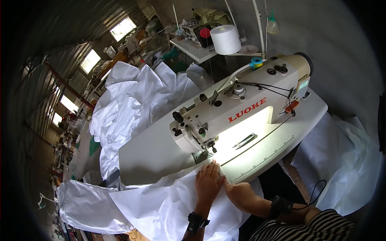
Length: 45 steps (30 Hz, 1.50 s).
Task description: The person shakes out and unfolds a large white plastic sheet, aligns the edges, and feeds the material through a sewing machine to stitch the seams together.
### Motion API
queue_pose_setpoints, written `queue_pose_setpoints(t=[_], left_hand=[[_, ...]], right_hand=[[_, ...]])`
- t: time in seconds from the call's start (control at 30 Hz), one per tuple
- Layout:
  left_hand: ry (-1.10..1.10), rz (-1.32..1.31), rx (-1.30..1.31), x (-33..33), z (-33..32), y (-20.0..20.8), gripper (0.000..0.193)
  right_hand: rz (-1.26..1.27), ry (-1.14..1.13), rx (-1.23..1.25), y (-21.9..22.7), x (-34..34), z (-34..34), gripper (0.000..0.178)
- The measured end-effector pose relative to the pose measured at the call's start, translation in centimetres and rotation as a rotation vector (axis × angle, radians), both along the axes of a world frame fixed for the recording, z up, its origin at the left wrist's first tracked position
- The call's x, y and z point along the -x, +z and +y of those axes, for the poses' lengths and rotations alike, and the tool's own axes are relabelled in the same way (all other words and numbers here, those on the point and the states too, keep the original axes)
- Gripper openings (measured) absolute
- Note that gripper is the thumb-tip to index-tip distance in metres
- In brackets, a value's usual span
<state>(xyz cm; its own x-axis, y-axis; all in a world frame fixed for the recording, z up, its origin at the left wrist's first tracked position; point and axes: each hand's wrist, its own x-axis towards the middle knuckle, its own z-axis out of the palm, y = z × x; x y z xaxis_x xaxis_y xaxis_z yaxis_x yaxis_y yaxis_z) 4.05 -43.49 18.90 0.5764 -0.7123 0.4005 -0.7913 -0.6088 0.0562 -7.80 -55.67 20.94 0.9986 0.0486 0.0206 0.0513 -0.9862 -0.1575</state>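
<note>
A white sheet of fabric [165, 201] drapes over the near edge of the sewing machine table, and its corner reaches the needle area. On this fabric lies my left hand [207, 182], palm down with fingers stretched toward the presser foot [211, 148]. My right hand [241, 196] is beside it, thumb and fingers closed on the fabric's right edge; the fingertips are partly hidden. The pale sewing machine [241, 104] stands beyond both hands, its work lamp lighting the bed. Thread snips [245, 140] rest on the lit bed, apart from my hands.
Crumpled white fabric [132, 108] is heaped beyond the table's left side. More white fabric [341, 160] hangs at the right. A white thread cone [226, 39] stands behind the machine, and a small oil bottle [272, 26] hangs on the wall side. A ruler scale [265, 158] runs along the table edge.
</note>
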Motion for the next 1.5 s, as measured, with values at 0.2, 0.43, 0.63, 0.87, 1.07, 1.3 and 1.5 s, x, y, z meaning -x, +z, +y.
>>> queue_pose_setpoints(t=[0.2,0.43,0.63,0.87,1.07,1.3,1.5], left_hand=[[0.055,0.021,0.026,-2.5,-0.3,-0.7,0.051],[0.04,0.075,0.078,-3.1,-0.3,-0.1,0.051],[0.15,0.178,-0.04,-1.9,-0.2,-0.7,0.048],[0.09,0.182,0.023,-2.7,0.0,-0.9,0.048],[0.065,0.227,0.02,-3.1,0.1,-0.3,0.048],[0.077,0.196,0.004,-3.9,0.0,-0.6,0.049],[0.085,0.22,-0.024,-3.8,-0.1,-0.7,0.049]], right_hand=[[-0.069,0.034,-0.099,-0.4,-2.8,-0.7,0.058],[-0.157,0.054,-0.005,-0.8,-3.8,-0.9,0.051],[-0.122,0.071,-0.062,-1.1,-3.7,-1.2,0.051],[-0.042,0.12,-0.197,0.0,-4.5,-2.6,0.039],[-0.276,-0.065,-0.36,0.6,-9.5,-8.0,0.028],[-0.475,-0.028,-0.394,0.7,-13.4,-10.8,0.031],[-0.482,-0.011,-0.405,1.0,-13.5,-10.7,0.028]])
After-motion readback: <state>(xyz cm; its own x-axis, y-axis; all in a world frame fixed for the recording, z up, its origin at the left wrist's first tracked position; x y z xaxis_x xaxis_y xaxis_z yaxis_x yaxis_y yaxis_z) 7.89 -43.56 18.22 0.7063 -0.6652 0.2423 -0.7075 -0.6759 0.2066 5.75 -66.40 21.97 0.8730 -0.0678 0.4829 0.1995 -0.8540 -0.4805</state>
